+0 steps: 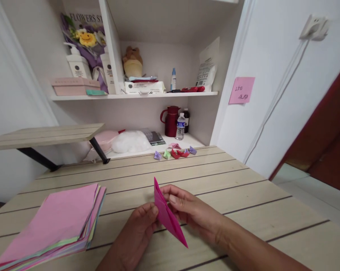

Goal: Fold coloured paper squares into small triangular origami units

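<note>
A folded magenta sheet of origami paper [169,218] is held tilted above the wooden table, its layers slightly apart along one edge. My left hand [141,227] pinches its left side between thumb and fingers. On the other side, my right hand [189,207] grips the paper with its thumb near the upper edge; some of its fingertips are hidden behind the sheet. To the left lies a stack of coloured paper [59,214] with a pink sheet on top.
Several small folded paper boats [175,153] line the table's back edge. A raised wooden shelf [45,133] on black legs stands at left. Behind, a cabinet holds a dark red jug [171,120], a water bottle [180,127] and a white plastic bag [130,142].
</note>
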The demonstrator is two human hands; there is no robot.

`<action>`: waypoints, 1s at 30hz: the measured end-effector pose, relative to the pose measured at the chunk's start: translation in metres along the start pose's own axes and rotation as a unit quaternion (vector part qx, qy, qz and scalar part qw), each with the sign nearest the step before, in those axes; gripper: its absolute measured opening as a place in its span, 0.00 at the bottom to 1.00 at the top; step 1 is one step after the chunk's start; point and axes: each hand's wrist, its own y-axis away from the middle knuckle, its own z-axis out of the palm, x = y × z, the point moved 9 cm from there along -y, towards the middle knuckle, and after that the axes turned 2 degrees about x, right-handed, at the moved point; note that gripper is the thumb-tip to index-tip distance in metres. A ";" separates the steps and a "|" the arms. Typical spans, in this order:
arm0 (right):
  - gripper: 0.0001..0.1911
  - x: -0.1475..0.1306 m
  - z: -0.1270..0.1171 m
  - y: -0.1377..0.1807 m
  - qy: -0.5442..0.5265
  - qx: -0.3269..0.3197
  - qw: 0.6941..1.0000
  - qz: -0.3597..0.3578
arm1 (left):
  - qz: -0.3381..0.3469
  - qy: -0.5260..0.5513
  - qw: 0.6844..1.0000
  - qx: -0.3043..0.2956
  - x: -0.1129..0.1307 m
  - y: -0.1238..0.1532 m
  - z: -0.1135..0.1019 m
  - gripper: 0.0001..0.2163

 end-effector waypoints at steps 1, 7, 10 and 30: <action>0.17 0.000 0.001 0.000 0.002 -0.004 1.000 -0.001 | 0.000 0.001 1.000 -0.002 0.001 0.000 0.001 0.12; 0.18 -0.004 -0.001 0.001 0.016 0.001 1.000 -0.001 | 0.004 -0.024 1.000 -0.018 0.004 0.001 0.009 0.12; 0.21 -0.005 -0.002 0.002 0.020 0.009 1.000 0.004 | 0.007 -0.049 0.998 -0.029 0.003 0.003 0.010 0.13; 0.23 -0.011 0.002 0.006 0.037 -0.018 0.999 -0.021 | -0.011 -0.063 0.997 -0.043 0.006 0.007 0.016 0.13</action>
